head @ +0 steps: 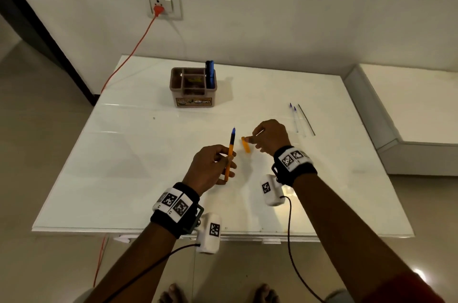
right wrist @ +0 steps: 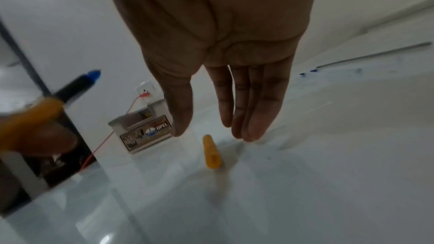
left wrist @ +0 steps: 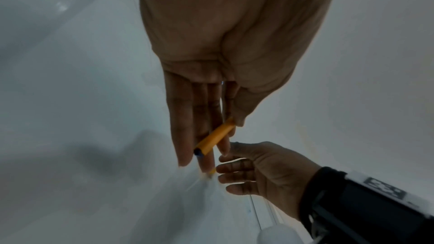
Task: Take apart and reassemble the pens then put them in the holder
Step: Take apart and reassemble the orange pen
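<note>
My left hand (head: 224, 162) grips an orange pen (head: 230, 151) by its barrel, the black grip and blue tip pointing up and away. In the left wrist view the pen's barrel (left wrist: 215, 139) lies across my fingers (left wrist: 185, 127) under the thumb. An orange cap (head: 246, 145) lies on the white table (head: 148, 154) just right of the pen. My right hand (head: 257, 140) hovers over the cap. The right wrist view shows its fingers (right wrist: 249, 118) straight and apart from the cap (right wrist: 212, 152), holding nothing. The brown holder (head: 193, 87) stands at the back with blue pens (head: 210, 74) in its right compartment.
Two clear refills with blue tips (head: 296, 119) and a thin dark rod (head: 306, 119) lie on the table's right side. An orange cable (head: 128, 62) runs from a wall socket down past the table's left back corner. A white ledge (head: 396, 129) borders the right.
</note>
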A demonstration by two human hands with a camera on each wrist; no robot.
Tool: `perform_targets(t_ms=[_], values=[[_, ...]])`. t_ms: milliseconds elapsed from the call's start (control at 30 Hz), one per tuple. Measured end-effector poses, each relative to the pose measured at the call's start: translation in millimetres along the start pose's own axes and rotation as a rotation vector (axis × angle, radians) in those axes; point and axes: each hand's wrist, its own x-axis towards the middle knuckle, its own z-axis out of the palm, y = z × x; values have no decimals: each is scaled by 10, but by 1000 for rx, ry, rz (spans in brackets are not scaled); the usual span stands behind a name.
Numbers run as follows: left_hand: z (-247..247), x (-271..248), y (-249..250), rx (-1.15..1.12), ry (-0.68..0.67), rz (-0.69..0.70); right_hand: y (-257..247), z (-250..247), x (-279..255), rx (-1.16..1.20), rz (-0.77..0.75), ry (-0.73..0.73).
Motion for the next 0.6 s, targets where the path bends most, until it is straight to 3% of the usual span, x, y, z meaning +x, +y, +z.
perform_targets(t_ms=[133, 300, 367, 467, 600], values=[[-22, 1, 18, -53, 0, -34, -102, 166, 171, -377, -9, -99], [-28, -6, 1, -50, -9, -34, -14, 315, 249, -354, -16, -90], [-39, -7, 5, -53, -7, -35, -2, 280, 169, -180, -5, -53], [-36, -22, 8, -48, -21, -33, -16, 106, -135, 292, -9, 10], [43, -77, -12, 7, -82, -27, -14, -130, -722, 745, -118, 59]])
